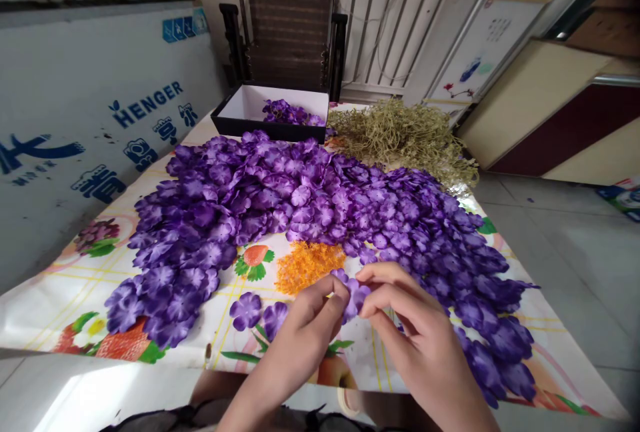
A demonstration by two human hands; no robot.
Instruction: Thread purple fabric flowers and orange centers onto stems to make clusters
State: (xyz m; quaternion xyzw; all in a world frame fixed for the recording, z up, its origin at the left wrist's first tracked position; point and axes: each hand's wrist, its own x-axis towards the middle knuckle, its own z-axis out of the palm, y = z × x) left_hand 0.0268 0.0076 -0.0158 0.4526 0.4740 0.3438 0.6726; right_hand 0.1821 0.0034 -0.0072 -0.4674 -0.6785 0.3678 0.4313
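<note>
Between my hands is a purple fabric flower point(356, 296), held up over the front of the table. My left hand point(313, 325) pinches its left edge with thumb and forefinger. From the other side, the fingertips of my right hand point(413, 322) close on the flower's right edge; whether they also hold a smaller piece cannot be made out. Just beyond my left hand lies a small heap of orange flower centres point(306, 265). Two loose purple flowers point(245, 311) rest to the left of that hand. A wide pile of purple flowers point(300, 195) arches around both hands.
Behind the pile stands a black box point(270, 131) with a white inside and some purple flowers in it. Dry-looking green stems point(400, 135) lie at the back right. A white printed freezer point(100, 119) borders the left side, and a brown chair point(290, 29) stands beyond the table.
</note>
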